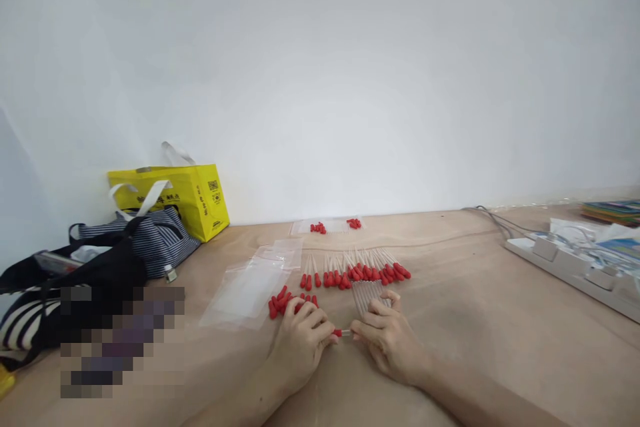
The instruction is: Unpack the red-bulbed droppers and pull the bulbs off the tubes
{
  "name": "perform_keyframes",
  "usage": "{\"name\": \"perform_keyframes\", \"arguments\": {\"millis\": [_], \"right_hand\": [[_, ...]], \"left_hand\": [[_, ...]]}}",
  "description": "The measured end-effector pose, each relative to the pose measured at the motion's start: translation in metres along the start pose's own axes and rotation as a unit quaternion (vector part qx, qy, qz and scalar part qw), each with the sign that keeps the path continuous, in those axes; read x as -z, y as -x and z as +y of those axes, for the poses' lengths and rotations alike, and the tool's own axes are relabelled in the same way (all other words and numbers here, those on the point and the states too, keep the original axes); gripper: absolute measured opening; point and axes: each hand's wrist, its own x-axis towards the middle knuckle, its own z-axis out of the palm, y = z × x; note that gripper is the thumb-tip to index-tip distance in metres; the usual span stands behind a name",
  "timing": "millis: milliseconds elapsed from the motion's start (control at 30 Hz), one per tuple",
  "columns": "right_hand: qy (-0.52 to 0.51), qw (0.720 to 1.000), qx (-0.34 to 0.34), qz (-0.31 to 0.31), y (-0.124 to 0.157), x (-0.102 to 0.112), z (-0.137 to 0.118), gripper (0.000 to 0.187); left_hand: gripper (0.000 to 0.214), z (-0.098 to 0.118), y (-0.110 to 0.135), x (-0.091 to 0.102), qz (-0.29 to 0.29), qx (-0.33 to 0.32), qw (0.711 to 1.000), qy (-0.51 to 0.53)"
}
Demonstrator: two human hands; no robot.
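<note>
My left hand (306,340) pinches a red rubber dropper bulb (338,333), mostly hidden by the fingers. Between the hands shows a short length of clear dropper tube (346,333), its near end at the bulb; my right hand (390,340) is closed on its other end. Beside the left fingers lies a pile of loose red bulbs (280,300). A row of clear tubes (366,295) lies just beyond and partly under my right hand. Farther back, several droppers with red bulbs (367,273) are lined up, tips pointing away.
Clear plastic bags (250,287) lie left of the droppers. A filled bag with red bulbs (335,227) rests by the wall. At left stand a yellow bag (200,203), a striped bag (165,240) and a black bag (115,273). A white power strip (565,273) with cables lies right.
</note>
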Motion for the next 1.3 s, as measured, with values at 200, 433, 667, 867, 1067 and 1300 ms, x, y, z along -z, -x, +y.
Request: {"name": "perform_keyframes", "arguments": {"millis": [200,433,667,867,1067,1300], "right_hand": [[-0.011,1.000,-0.018,0.005,0.004,0.005,0.003,0.020],[0.026,0.977,-0.208,0.026,0.013,0.010,0.029,0.025],[0.014,0.946,-0.324,0.014,0.016,0.004,0.043,0.034],[0.047,0.920,-0.386,-0.045,0.023,0.009,0.048,0.028],[0.054,0.917,-0.391,-0.060,0.021,0.008,0.050,0.020],[0.027,0.931,-0.363,-0.039,0.021,0.002,0.055,0.020]], "left_hand": [[0.019,-0.005,0.003,0.005,-0.017,0.014,1.000,-0.014],[0.029,-0.026,0.007,0.024,0.006,0.116,0.993,0.028],[0.032,-0.062,0.006,0.026,0.086,0.272,0.958,0.028],[0.035,-0.091,0.012,0.034,0.076,0.384,0.920,0.000],[0.036,-0.090,0.008,0.035,0.042,0.434,0.900,0.003],[0.033,-0.079,-0.001,0.029,0.004,0.436,0.900,0.005]]}}
